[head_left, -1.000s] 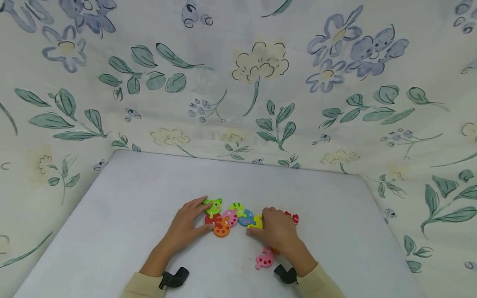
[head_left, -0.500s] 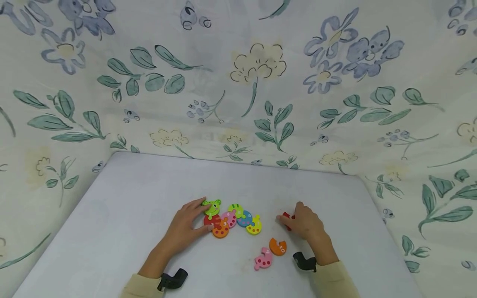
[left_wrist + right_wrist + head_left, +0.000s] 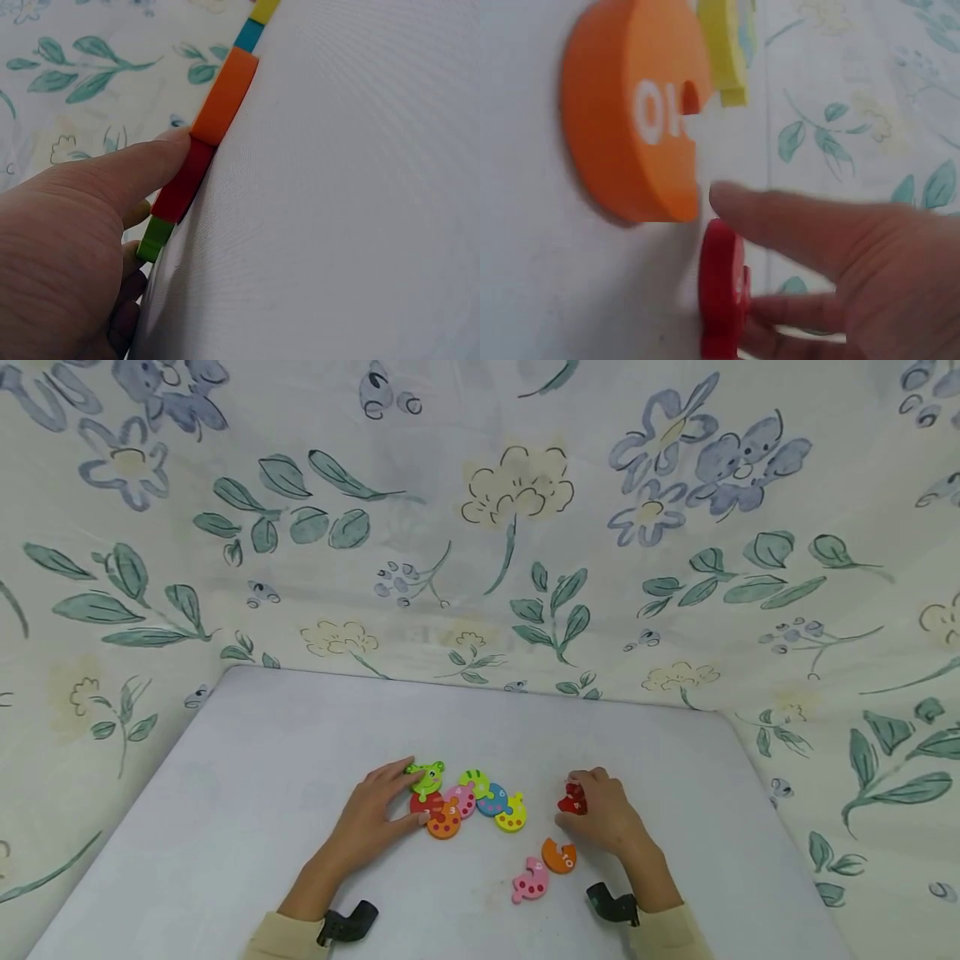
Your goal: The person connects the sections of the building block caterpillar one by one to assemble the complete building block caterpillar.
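Observation:
Joined flat caterpillar puzzle pieces (image 3: 444,820) lie in a wavy row: green smiling head, red, orange, pink, light green, blue and yellow. My left hand (image 3: 381,810) holds the head end. Its thumb (image 3: 154,161) presses the edge where red meets orange, and its fingers reach round the green head (image 3: 155,238). My right hand (image 3: 606,810) has a loose red puzzle piece (image 3: 573,799) between thumb and fingers, right of the row. In the right wrist view, this red piece (image 3: 720,289) stays near the table with fingertips behind it; part of it is cut off by the frame.
A loose orange piece marked 10 (image 3: 558,857) and a loose pink piece (image 3: 530,881) lie in front of my right hand. The white table (image 3: 300,727) meets a flowered cloth (image 3: 450,527) at its back and sides. Black wrist devices (image 3: 348,922) sit on both wrists.
My right hand has left the yellow end of the row, moved right to the red piece and turned it. The orange 10 piece came into full view. My left hand has stayed put.

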The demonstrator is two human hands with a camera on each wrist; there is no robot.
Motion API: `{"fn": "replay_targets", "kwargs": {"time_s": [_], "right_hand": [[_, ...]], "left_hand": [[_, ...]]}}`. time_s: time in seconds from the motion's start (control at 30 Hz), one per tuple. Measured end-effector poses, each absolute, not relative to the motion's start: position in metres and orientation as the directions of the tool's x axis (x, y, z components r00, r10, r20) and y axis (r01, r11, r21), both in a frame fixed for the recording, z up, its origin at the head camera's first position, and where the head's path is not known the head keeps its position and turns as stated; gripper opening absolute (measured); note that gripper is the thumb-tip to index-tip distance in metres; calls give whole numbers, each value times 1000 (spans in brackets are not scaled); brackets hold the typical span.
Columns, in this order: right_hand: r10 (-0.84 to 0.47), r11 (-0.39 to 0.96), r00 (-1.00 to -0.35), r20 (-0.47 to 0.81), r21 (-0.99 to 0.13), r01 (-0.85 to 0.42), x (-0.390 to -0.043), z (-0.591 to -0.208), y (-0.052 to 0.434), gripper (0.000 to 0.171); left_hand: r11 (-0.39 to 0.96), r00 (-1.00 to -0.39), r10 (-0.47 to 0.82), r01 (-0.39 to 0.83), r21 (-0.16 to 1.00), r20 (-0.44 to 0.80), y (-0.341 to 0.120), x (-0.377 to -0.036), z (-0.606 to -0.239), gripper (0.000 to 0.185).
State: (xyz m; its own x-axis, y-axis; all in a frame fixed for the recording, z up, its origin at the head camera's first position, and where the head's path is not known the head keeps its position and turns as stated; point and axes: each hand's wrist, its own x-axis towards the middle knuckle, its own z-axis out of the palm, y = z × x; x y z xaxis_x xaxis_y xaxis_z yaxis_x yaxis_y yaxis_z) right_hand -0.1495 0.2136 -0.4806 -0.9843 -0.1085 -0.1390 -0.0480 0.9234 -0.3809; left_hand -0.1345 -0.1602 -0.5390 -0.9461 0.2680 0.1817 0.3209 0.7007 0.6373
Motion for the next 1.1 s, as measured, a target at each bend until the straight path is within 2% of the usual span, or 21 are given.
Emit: {"fn": "replay_targets", "kwargs": {"time_s": [0.2, 0.4, 0.57, 0.67, 0.87, 1.1], "right_hand": [[-72, 938, -993, -96, -345, -35, -148, -481, 214, 48], [-244, 917, -966, -91, -346, -199, -152, -477, 209, 47], [-420, 841, -902, -101, -416, -346, -161, -465, 197, 50], [-489, 825, -864, -123, -388, -411, -169, -461, 187, 49], [-534, 830, -814, -228, -325, -453, -175, -470, 178, 47], [-569, 817, -786, -243, -273, -507, -179, -469, 169, 47]], "left_hand": [[702, -948, 268, 313, 640, 170, -159, -135, -537, 67], [721, -953, 253, 299, 626, 164, -160, -135, -534, 67], [714, -951, 253, 307, 629, 177, -160, -137, -533, 67], [705, -953, 249, 301, 643, 172, -159, -137, -534, 67], [707, -955, 264, 285, 648, 132, -155, -135, -538, 68], [705, -954, 248, 296, 644, 167, -158, -133, -537, 67]]}}
